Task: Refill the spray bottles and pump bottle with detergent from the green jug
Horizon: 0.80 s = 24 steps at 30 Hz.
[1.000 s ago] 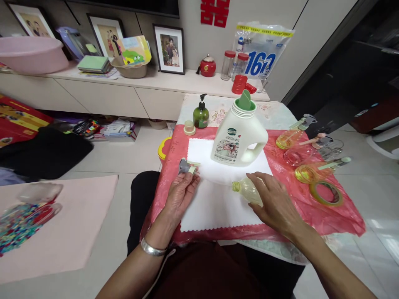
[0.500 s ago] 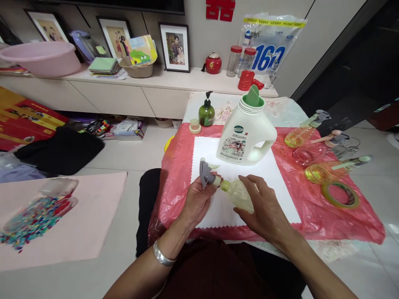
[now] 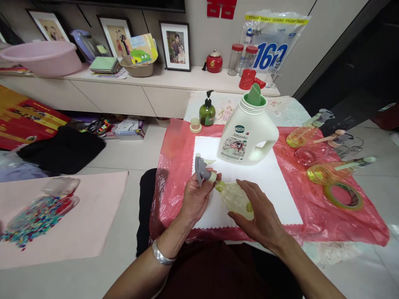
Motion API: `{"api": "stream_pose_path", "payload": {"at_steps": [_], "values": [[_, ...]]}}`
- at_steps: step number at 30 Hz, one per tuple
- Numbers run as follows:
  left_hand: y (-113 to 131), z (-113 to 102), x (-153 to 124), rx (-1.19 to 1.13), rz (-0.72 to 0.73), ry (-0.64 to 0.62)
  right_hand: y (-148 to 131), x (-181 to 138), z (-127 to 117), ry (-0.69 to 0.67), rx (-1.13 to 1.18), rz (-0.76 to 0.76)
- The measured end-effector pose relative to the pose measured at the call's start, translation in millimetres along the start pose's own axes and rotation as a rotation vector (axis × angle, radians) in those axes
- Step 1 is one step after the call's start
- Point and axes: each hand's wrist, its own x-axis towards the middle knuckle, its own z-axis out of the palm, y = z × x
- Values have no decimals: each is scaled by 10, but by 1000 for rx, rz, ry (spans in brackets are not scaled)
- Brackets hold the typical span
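My left hand (image 3: pixel 197 198) pinches a grey trigger spray head (image 3: pixel 202 170) by its pale collar. Right beside it, the threaded yellow-green neck of a clear spray bottle (image 3: pixel 235 197) points up and left toward the collar. My right hand (image 3: pixel 260 211) is wrapped round the base of this tilted bottle. A thin tube seems to run between collar and neck, though my fingers partly hide it. Behind my hands a white detergent jug (image 3: pixel 249 131) with a green spout stands upright on a white sheet (image 3: pixel 277 195).
Red plastic film (image 3: pixel 174 174) covers the table. On the right lie several spray bottles (image 3: pixel 301 135) and a tape roll (image 3: pixel 343 195). A green pump bottle (image 3: pixel 207 112) and cream cap (image 3: pixel 195 125) stand at the back left. Colourful beads (image 3: pixel 34 220) lie on a pink sheet at left.
The spray head and bottle have shifted slightly left in my hands. A little more of the bottle's lower part shows beside my right fingers.
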Motion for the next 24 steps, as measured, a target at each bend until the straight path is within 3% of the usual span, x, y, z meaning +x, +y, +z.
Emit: {"api": "stream_pose_path", "payload": {"at_steps": [5, 15, 21, 24], "values": [[3, 10, -11, 64, 66, -49, -8, 36, 72, 82, 47, 9], [50, 2, -80, 52, -53, -115, 27, -3, 163, 177, 114, -80], [92, 0, -133, 86, -114, -141, 34, 22, 140, 159, 183, -80], [105, 5, -163, 103, -119, -157, 45, 37, 125, 96, 317, -11]]}}
